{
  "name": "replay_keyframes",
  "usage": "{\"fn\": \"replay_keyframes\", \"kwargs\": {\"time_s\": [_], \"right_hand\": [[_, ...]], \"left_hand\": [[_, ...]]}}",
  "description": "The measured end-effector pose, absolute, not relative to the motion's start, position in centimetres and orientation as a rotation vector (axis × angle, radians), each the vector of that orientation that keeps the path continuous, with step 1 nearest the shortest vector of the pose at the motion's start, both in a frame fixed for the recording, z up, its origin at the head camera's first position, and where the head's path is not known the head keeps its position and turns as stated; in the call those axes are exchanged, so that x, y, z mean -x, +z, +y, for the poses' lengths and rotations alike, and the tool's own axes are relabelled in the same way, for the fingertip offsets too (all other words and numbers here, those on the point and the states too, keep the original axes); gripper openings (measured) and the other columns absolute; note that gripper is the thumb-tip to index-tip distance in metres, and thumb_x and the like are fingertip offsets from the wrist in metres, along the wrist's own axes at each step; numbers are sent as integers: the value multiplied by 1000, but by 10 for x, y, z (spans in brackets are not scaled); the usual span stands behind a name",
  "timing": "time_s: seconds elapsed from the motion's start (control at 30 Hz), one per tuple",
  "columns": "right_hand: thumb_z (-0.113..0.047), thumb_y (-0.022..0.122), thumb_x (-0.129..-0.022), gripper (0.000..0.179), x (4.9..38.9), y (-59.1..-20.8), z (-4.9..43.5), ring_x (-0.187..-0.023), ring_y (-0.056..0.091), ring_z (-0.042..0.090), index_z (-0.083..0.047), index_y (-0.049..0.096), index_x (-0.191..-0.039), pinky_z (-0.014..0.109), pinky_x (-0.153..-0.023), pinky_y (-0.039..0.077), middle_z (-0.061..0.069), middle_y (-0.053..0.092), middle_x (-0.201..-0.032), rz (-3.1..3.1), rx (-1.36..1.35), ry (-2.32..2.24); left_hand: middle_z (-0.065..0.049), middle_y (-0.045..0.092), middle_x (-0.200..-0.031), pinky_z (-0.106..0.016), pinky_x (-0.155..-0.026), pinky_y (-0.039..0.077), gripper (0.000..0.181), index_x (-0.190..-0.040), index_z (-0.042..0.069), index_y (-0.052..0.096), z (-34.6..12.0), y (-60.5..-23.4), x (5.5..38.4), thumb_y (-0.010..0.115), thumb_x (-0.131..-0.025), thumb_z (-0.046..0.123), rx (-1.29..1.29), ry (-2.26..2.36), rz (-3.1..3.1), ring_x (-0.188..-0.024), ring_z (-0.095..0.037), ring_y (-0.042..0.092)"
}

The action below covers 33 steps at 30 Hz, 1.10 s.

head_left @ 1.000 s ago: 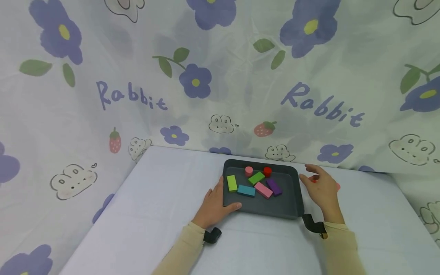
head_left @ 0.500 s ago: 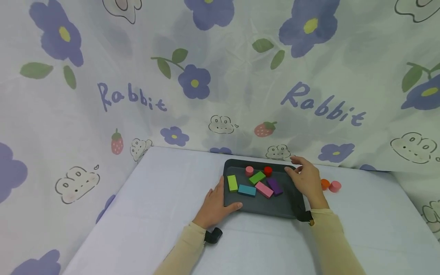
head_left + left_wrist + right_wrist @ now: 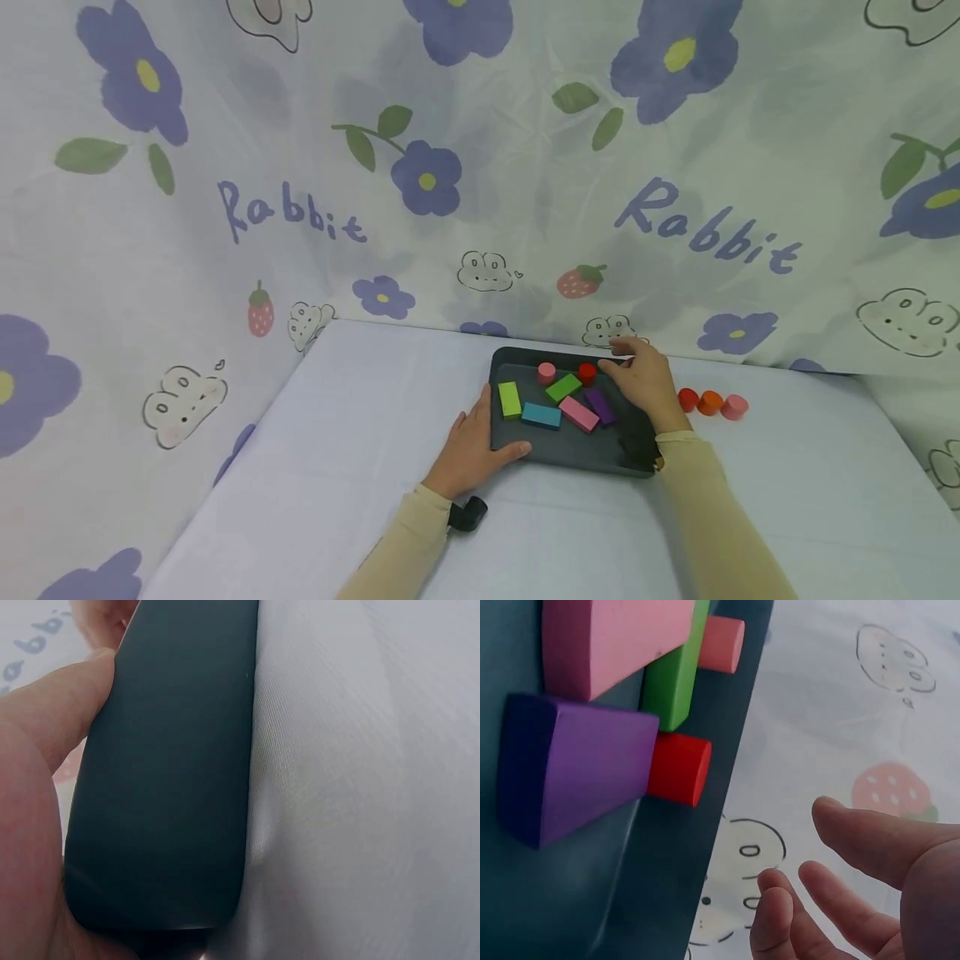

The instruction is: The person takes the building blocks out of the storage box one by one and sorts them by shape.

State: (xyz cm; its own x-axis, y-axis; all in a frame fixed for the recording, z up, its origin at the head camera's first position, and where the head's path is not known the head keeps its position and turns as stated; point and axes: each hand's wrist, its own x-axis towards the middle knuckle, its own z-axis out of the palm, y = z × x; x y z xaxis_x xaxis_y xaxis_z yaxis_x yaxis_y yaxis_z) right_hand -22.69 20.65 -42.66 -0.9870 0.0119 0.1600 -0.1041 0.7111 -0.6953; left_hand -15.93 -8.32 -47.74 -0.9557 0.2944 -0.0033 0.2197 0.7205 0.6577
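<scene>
A dark grey shallow tray [image 3: 577, 454] lies on the white table and holds several coloured pieces. My left hand [image 3: 468, 442] rests at its front-left corner, fingers straight along the side and thumb on the front rim; the tray wall [image 3: 165, 772] fills much of the left wrist view. Over the tray's back-right part hovers my right hand [image 3: 645, 383], thumb and fingers apart with nothing between them. Nearest its fingertips is a red cylinder [image 3: 679, 769], beside a purple block [image 3: 600, 757]. A green block [image 3: 563, 387] and a pink block [image 3: 578, 413] lie near these.
Also in the tray are a pink cylinder [image 3: 547, 372], a lime block [image 3: 509, 400] and a blue block [image 3: 541, 416]. Right of the tray, a red cylinder [image 3: 687, 400], an orange cylinder [image 3: 710, 403] and another pink cylinder [image 3: 735, 407] stand in a row. A patterned curtain [image 3: 525, 167] hangs behind.
My right hand has moved left from beside the tray to over its back-right part, uncovering the row of cylinders on the table. The left hand has stayed at the tray.
</scene>
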Motion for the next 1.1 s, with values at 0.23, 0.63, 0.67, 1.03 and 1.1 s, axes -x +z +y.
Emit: {"fn": "replay_keyframes", "kwargs": {"time_s": [0.23,0.63,0.67,1.03,1.1], "right_hand": [[-21,70,-95,42,233,-429,199,-101,62,36,4,62,-127,52,-92,51,25,65,-123,-2843,-48,1123],[-24,70,-94,46,237,-443,190,-112,61,40,3,61,-130,55,-97,49,24,67,-121,-2988,-11,1127],[-25,70,-94,47,237,-444,190,-112,61,40,3,61,-131,55,-97,49,24,66,-121,-2999,-8,1120],[-24,74,-90,48,241,-449,185,-100,64,36,7,63,-126,53,-90,52,24,69,-113,-3063,-34,958],[-24,74,-90,48,242,-449,185,-98,65,35,7,63,-125,52,-89,53,23,69,-112,-3073,-27,942]], "left_hand": [[-16,20,-165,-56,-121,16,112,-160,-1,8,-83,-478,159,65,-89,64,-428,1047,2821,-150,-30,26],[-15,20,-165,-55,-121,16,112,-160,-1,6,-84,-477,158,65,-89,63,-426,1039,2821,-150,-30,26],[-15,20,-165,-55,-121,16,112,-160,-1,6,-84,-477,158,65,-89,63,-427,1039,2821,-150,-30,26],[-16,21,-165,-55,-121,16,111,-160,0,7,-83,-477,158,66,-89,61,-411,1039,2821,-150,-30,26],[-16,21,-165,-55,-121,16,111,-160,-1,7,-83,-478,158,66,-89,61,-412,1041,2821,-150,-30,26]]}}
